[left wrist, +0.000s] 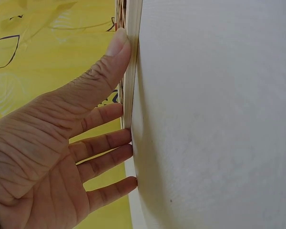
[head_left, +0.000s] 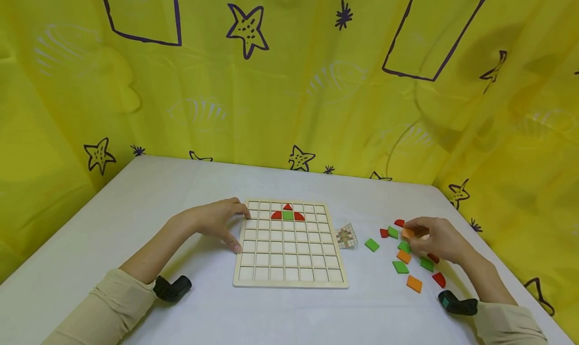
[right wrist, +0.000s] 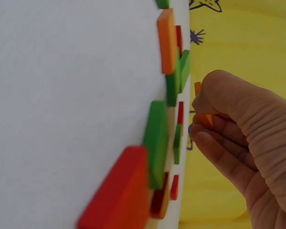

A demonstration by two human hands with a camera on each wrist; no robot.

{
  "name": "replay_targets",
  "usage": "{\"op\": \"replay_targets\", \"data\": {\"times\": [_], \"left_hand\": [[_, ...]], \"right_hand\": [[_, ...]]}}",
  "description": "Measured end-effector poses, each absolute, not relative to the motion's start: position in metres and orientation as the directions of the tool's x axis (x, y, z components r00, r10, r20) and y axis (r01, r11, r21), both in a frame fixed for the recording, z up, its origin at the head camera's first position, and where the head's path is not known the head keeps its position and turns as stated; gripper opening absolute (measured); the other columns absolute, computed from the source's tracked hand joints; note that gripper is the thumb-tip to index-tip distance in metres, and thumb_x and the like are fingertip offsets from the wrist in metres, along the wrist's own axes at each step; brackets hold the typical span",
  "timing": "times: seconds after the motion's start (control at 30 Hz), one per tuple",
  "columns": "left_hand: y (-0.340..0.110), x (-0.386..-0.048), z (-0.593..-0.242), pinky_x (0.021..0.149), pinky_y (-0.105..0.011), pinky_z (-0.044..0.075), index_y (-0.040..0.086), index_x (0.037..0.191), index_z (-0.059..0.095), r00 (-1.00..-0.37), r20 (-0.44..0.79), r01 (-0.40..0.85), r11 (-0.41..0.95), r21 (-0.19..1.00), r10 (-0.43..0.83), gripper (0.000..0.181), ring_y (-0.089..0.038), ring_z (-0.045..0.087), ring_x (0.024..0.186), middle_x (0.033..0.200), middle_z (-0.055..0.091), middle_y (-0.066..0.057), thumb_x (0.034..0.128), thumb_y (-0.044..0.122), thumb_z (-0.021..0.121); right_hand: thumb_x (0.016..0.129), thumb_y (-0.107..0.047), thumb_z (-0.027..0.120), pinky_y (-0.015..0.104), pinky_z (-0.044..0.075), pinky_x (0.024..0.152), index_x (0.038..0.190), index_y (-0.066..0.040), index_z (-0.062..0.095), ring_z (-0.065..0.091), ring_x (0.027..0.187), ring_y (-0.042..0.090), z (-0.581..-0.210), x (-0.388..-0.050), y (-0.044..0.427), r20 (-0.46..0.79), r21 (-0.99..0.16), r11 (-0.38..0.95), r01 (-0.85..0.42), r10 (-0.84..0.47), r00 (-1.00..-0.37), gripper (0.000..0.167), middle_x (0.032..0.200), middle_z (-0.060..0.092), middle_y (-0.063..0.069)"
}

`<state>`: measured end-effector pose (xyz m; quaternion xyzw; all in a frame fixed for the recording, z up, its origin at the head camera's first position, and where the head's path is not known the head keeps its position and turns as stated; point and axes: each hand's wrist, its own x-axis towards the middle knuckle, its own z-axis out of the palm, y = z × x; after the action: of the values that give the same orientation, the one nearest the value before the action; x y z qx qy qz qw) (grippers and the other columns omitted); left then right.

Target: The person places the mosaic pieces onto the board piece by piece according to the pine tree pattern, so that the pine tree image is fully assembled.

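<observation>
A wooden grid board lies on the white table; near its top a red triangle sits above a green square, with a red curved piece on the left and another on the right. My left hand touches the board's left edge, thumb and fingers spread along it, as the left wrist view also shows at the board's side. At the right, my right hand pinches an orange piece between thumb and fingers; in the right wrist view this orange piece is partly hidden.
Loose green, orange and red pieces lie scattered around and below my right hand. A small patterned card lies against the board's right side. A yellow curtain hangs behind the table.
</observation>
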<state>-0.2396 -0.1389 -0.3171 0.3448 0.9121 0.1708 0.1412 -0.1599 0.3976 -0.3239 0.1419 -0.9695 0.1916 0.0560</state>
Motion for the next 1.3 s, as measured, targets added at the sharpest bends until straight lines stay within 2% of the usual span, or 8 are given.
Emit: {"op": "replay_targets", "data": {"times": [0.23, 0.53, 0.73, 0.9, 1.1, 1.3], "left_hand": [[-0.139, -0.239, -0.316, 0.111, -0.051, 0.042, 0.009, 0.132, 0.06, -0.716, -0.133, 0.594, 0.697, 0.402, 0.686, 0.077, -0.03, 0.052, 0.126, 0.133, 0.055, -0.011, 0.0715, 0.044, 0.093], [-0.138, -0.237, -0.317, 0.112, -0.051, 0.042, 0.009, 0.132, 0.061, -0.72, -0.132, 0.583, 0.698, 0.417, 0.681, 0.076, -0.031, 0.052, 0.129, 0.136, 0.054, -0.012, 0.0715, 0.042, 0.093], [-0.139, -0.237, -0.316, 0.112, -0.052, 0.041, 0.009, 0.131, 0.061, -0.721, -0.123, 0.583, 0.694, 0.423, 0.682, 0.076, -0.031, 0.052, 0.129, 0.135, 0.054, -0.011, 0.0715, 0.042, 0.094], [-0.139, -0.236, -0.315, 0.112, -0.051, 0.041, 0.009, 0.131, 0.061, -0.725, -0.124, 0.577, 0.695, 0.429, 0.678, 0.076, -0.031, 0.052, 0.129, 0.134, 0.055, -0.011, 0.0713, 0.04, 0.094], [-0.139, -0.236, -0.315, 0.111, -0.051, 0.042, 0.009, 0.131, 0.061, -0.726, -0.127, 0.574, 0.697, 0.431, 0.676, 0.075, -0.03, 0.052, 0.128, 0.133, 0.055, -0.009, 0.0713, 0.04, 0.094], [-0.139, -0.236, -0.314, 0.112, -0.051, 0.041, 0.009, 0.131, 0.061, -0.726, -0.13, 0.571, 0.698, 0.433, 0.675, 0.075, -0.03, 0.052, 0.128, 0.134, 0.055, -0.01, 0.0712, 0.04, 0.094]], "right_hand": [[0.081, -0.006, 0.085, 0.026, 0.057, 0.076, 0.113, 0.001, 0.074, 0.065, 0.086, 0.014, -0.314, -0.162, 0.387, 0.29, -0.301, 0.863, -0.406, -0.323, -0.901, 0.035, 0.102, 0.075, 0.005], [0.08, 0.002, 0.08, 0.035, 0.06, 0.077, 0.113, 0.001, 0.073, 0.068, 0.087, 0.021, -0.304, -0.168, 0.356, 0.324, -0.271, 0.826, -0.494, -0.405, -0.855, 0.034, 0.103, 0.075, 0.005], [0.081, 0.001, 0.081, 0.039, 0.06, 0.078, 0.112, -0.001, 0.074, 0.066, 0.087, 0.016, -0.3, -0.175, 0.336, 0.323, -0.271, 0.812, -0.517, -0.429, -0.843, 0.033, 0.103, 0.075, 0.003], [0.081, 0.003, 0.08, 0.033, 0.059, 0.074, 0.112, -0.001, 0.074, 0.065, 0.086, 0.016, -0.298, -0.178, 0.321, 0.341, -0.273, 0.777, -0.568, -0.474, -0.812, 0.032, 0.102, 0.075, 0.002], [0.082, 0.007, 0.078, 0.024, 0.056, 0.058, 0.113, 0.001, 0.072, 0.065, 0.086, 0.022, -0.295, -0.181, 0.306, 0.334, -0.344, 0.718, -0.605, -0.509, -0.793, 0.033, 0.103, 0.074, 0.006], [0.082, 0.005, 0.078, 0.035, 0.06, 0.073, 0.114, -0.001, 0.073, 0.066, 0.087, 0.016, -0.294, -0.186, 0.29, 0.332, -0.311, 0.716, -0.626, -0.535, -0.777, 0.033, 0.104, 0.075, 0.002]]}}
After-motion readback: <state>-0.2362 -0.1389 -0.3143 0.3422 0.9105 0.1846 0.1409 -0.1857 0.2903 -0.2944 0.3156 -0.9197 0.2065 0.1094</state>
